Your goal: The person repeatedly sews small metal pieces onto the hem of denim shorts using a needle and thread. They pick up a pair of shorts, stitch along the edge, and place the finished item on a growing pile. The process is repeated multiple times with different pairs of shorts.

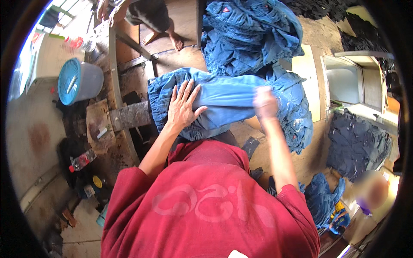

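Your left hand lies flat on the blue garment, grip wide and uncurled. Your right hand is blurred at its right part; cannot tell whether that grip holds cloth. Brown beam: visible right edge meets the garment's left end. Beyond: heaped blue garments.

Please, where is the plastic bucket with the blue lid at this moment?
In the head view, the plastic bucket with its blue lid is at the upper left, left of the blue garment under the person's left hand.
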Tool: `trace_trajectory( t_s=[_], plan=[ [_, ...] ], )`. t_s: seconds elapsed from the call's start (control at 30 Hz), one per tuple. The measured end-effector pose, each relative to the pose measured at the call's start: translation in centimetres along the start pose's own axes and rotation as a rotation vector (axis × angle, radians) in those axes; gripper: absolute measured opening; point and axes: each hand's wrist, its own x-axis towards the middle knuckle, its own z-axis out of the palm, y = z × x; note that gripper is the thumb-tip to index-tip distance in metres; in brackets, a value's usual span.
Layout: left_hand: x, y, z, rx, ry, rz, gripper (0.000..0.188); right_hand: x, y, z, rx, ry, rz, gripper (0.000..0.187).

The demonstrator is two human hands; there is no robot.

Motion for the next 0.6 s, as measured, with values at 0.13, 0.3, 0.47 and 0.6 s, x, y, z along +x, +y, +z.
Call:
trace_trajectory(
  t_s=[0.13, 0.3, 0.47, 0.6],
  plan=[
    [-0.1, -0.3, 0.2, -0.048, -0.012, -0.007, 0.097, 1.4, 9.8, -2.3, -0.291, -0.048, 0.206, 0.030],
    [-2.3, -2.8, -2.2, 0.016, -0.065, -0.058, 0.108, 0.1, 8.5, -0.4, -0.094, -0.170, 0.477, 0.044],
    [-4.3, -5.0, -6.2, 0.101, -0.064, -0.081, 0.112, -3.8, 2.6, -1.5, 0.257, -0.149, 0.597, 0.051],
    [0.2, -3.8, -4.7, -0.115, -0.022, 0.272, 0.074, -7.0, -0.4, 0.1, 0.067, -0.055, 0.521, 0.056]
  ],
)
